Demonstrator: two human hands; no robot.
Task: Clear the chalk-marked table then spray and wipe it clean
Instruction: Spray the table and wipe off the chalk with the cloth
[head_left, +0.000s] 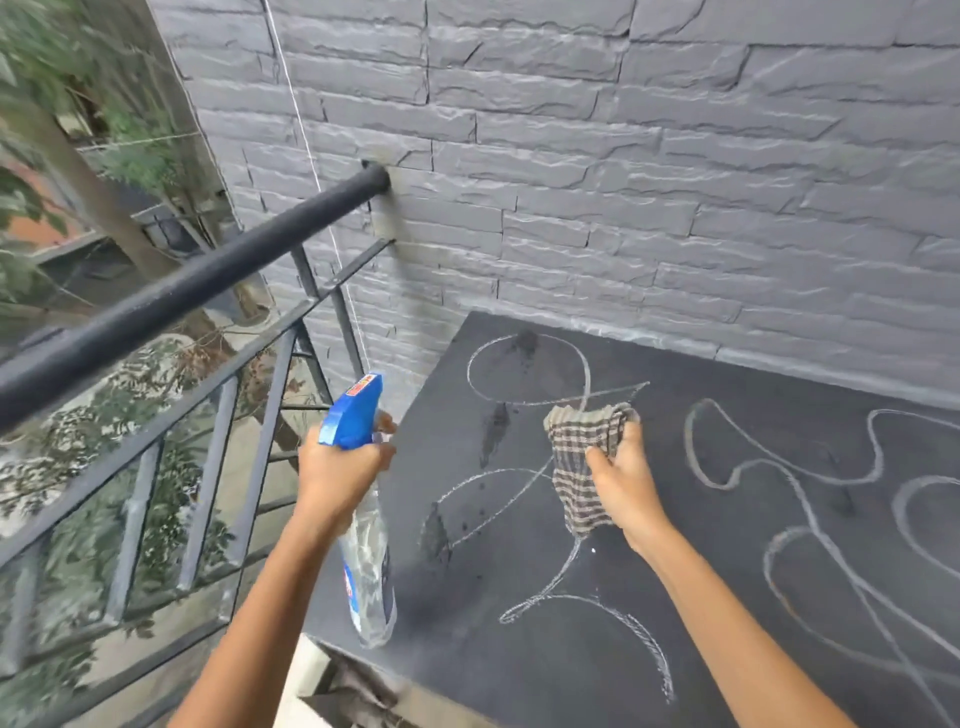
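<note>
My left hand (340, 467) is closed around the spray bottle (363, 519) at the table's (701, 597) left edge; my right hand (623, 480) bunches a checked cloth (584, 452) on the chalk lines (810, 514) ahead. Few wet patches lie between my hands, so wiping now may just smear chalk.

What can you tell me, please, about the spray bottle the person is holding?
The spray bottle has a blue plastic trigger head with a red and white label near its nozzle, and a clear see-through body bearing a partly visible label low down. The left hand grips it at the neck, fingers wrapped below the head. It hangs tilted, nozzle up and pointing away from the person, its base nearest the camera. It is held in the air beside the table's left edge, touching only that hand.
</note>
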